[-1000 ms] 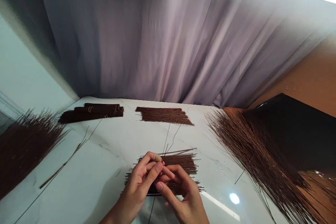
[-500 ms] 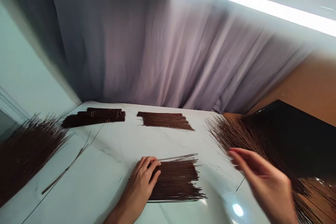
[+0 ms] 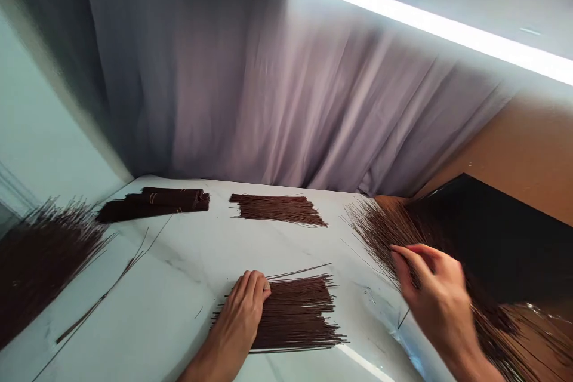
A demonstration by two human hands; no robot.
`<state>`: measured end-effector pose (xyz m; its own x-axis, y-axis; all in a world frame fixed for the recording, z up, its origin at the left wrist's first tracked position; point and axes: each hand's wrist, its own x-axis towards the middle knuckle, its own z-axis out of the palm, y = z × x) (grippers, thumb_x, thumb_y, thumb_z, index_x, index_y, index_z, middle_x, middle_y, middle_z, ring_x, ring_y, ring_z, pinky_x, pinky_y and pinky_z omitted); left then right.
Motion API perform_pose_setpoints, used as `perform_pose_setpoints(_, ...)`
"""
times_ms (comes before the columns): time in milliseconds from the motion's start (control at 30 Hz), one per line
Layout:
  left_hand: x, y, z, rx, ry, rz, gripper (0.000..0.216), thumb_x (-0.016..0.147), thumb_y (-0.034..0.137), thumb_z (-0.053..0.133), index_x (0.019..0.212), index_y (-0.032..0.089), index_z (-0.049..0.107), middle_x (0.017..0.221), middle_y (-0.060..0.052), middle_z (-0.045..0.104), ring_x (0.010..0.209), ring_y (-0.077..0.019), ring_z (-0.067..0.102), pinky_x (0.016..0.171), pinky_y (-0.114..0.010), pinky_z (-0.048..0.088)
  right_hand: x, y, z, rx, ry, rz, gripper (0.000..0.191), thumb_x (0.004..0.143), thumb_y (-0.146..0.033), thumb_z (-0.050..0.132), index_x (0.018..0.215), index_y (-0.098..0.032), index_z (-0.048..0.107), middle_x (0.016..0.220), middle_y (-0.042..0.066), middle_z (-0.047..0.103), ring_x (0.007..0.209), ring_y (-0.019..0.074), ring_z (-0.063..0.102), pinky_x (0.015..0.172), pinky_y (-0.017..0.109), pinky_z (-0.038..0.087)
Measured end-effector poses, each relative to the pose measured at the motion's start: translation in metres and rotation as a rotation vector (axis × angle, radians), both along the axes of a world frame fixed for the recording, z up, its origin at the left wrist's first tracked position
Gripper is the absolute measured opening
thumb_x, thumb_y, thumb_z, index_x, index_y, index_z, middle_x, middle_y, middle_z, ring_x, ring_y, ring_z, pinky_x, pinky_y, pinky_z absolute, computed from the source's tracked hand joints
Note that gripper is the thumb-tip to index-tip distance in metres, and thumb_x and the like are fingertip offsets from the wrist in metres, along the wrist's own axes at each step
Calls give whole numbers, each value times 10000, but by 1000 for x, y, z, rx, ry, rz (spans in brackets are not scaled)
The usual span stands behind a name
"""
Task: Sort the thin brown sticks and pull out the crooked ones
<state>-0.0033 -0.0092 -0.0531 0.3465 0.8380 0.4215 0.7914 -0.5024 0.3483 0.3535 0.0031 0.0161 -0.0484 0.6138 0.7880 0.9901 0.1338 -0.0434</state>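
Observation:
My left hand (image 3: 242, 316) lies flat, fingers together, on the left end of a flat layer of thin brown sticks (image 3: 302, 313) at the near middle of the white table (image 3: 188, 262). My right hand (image 3: 432, 292) is over the inner edge of a big loose pile of the same sticks (image 3: 403, 233) at the right. Its fingers are curled into the pile and pinch at some sticks; motion blur hides how many.
A second flat layer of sticks (image 3: 277, 209) lies at the far middle. Tied bundles (image 3: 154, 203) lie at the far left. Another loose pile (image 3: 40, 256) fills the left edge, with a few stray sticks (image 3: 107, 292) beside it. A black sheet (image 3: 496, 227) lies under the right pile; a curtain hangs behind.
A second ago both hands worked together over the near sticks. The right hand has since swung right to the big pile and curled into it. The left hand has flattened on the near layer.

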Motion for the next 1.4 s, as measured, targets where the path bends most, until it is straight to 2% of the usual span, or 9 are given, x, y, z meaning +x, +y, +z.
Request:
perform_pose_setpoints(167, -1, 0, 7, -102, -232, -29, 296, 1057, 181, 312, 970, 246, 587, 935, -53, 606, 875, -222, 628, 850, -357, 527, -83, 89, -7, -316, -65, 343, 239, 1027, -240, 468, 1163, -186, 657, 1108, 131, 623, 1020, 256, 571, 899, 394, 506)
perform_pose_setpoints(333, -5, -2, 17, -146, -273, -123, 253, 1060, 241, 358, 991, 257, 601, 934, -41, 653, 859, -209, 639, 814, -326, 537, -125, 172, -35, -440, -144, 365, 168, 980, -235, 621, 1126, -162, 662, 1086, 79, 676, 1009, 210, 638, 893, 369, 541)
perform_pose_setpoints(467, -7, -1, 23, -209, -273, -115, 288, 1059, 274, 358, 984, 271, 636, 744, -9, 652, 738, -206, 635, 775, -294, 524, -134, 188, -49, -467, -203, 367, 194, 985, -319, 638, 1084, -154, 662, 1100, 51, 678, 985, 195, 663, 883, 409, 558)
perform_pose_setpoints(667, -6, -5, 35, -445, -587, -106, 379, 1067, 399, 326, 1209, 268, 653, 794, -23, 704, 812, -206, 664, 880, -288, 505, -129, 175, -48, -420, -199, 413, 90, 988, -192, 574, 977, -148, 652, 1022, 61, 668, 959, 201, 628, 886, 382, 512)
perform_pose_setpoints(800, -5, -8, 43, -538, -718, -32, 382, 1035, 511, 390, 1061, 246, 664, 970, -59, 716, 962, -226, 647, 917, -305, 478, -118, 161, -34, -336, -82, 442, 214, 979, -97, 424, 957, -173, 622, 979, 108, 655, 889, 226, 599, 802, 336, 476)
perform_pose_setpoints(933, -5, -2, 45, -680, -810, 8, 461, 1016, 597, 376, 1107, 219, 623, 687, 18, 580, 629, -156, 513, 627, -248, 440, -117, 117, -11, -195, 110, 435, 178, 1011, -148, 387, 1070, -197, 548, 1029, 111, 617, 914, 230, 602, 820, 351, 490)
perform_pose_setpoints(1033, -5, 4, 42, -823, -926, -39, 498, 998, 639, 380, 1170, 210, 569, 522, 101, 388, 439, -106, 254, 414, -202, 237, -135, 61, 1, -137, 258, 457, 71, 1029, -182, 437, 1042, -215, 498, 925, 57, 576, 849, 199, 593, 778, 326, 501)
perform_pose_setpoints(1233, -7, 2, 46, -865, -1105, -133, 467, 941, 654, 514, 962, 195, 592, 711, 52, 481, 480, -60, 244, 384, -167, 171, -177, -12, -19, -304, 411, 662, 125, 1017, -115, 454, 1028, -223, 516, 919, 35, 565, 773, 147, 598, 686, 251, 502)
perform_pose_setpoints(1400, -5, -3, 59, -869, -1095, -23, 460, 929, 664, 527, 1032, 221, 597, 607, 116, 235, 485, -65, 137, 406, -157, 100, -184, -14, -32, -356, 410, 686, 132, 1019, -114, 445, 1041, -228, 509, 934, 39, 574, 805, 156, 611, 720, 262, 519)
